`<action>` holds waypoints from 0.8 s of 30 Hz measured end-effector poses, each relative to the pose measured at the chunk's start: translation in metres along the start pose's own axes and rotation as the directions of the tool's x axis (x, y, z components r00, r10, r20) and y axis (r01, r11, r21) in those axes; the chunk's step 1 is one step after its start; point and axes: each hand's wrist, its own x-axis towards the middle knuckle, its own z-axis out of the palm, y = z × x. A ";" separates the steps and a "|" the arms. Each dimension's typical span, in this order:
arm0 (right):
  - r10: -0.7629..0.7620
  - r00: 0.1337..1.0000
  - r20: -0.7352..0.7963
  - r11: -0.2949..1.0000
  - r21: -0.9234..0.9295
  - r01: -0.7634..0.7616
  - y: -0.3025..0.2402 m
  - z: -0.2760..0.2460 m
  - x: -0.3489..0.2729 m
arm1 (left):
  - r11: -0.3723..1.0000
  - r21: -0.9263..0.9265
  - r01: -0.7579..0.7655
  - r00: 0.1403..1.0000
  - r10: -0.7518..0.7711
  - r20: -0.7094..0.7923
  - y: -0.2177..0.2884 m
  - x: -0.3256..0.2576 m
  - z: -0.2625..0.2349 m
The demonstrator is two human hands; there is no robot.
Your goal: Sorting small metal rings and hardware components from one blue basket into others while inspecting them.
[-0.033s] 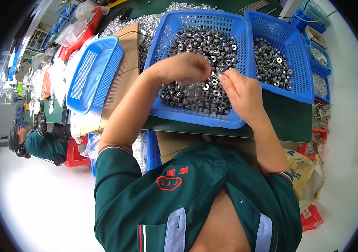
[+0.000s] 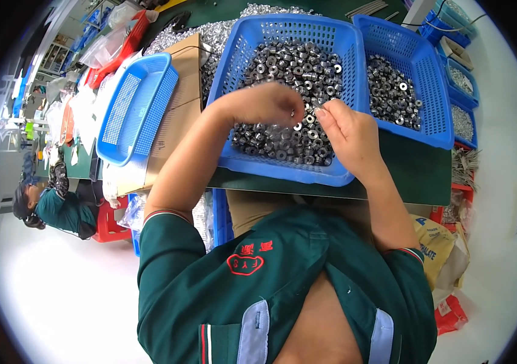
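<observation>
Left hand (image 2: 264,103) is shifted a smidge bodyward. Fingers are curled on both it and right hand (image 2: 353,132), can't tell what's gripped; metal rings (image 2: 281,155) are heaped below, between them.

Downward fisheye view from head

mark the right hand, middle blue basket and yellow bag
right hand (image 2: 354,134), head view: back of the hand
middle blue basket (image 2: 288,173), head view: near rim
yellow bag (image 2: 433,250), head view: printed side
</observation>
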 end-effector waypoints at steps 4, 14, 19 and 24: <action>-0.048 0.999 0.010 0.999 -0.016 0.048 0.001 -0.001 0.000 | 0.791 0.602 0.108 0.972 -0.210 0.102 0.011 -0.005 0.021; -0.055 0.998 0.017 0.998 -0.024 0.055 0.001 -0.001 0.000 | 0.747 0.639 0.184 0.964 -0.264 0.031 0.011 -0.002 0.030; -0.058 0.998 0.024 0.997 -0.043 0.059 0.002 -0.001 0.002 | 0.765 0.631 0.133 0.976 -0.210 0.049 0.007 0.003 0.031; -0.051 0.998 0.027 0.998 -0.027 0.052 0.000 -0.002 0.003 | 0.979 0.020 0.205 0.979 -0.205 0.012 0.002 0.006 0.016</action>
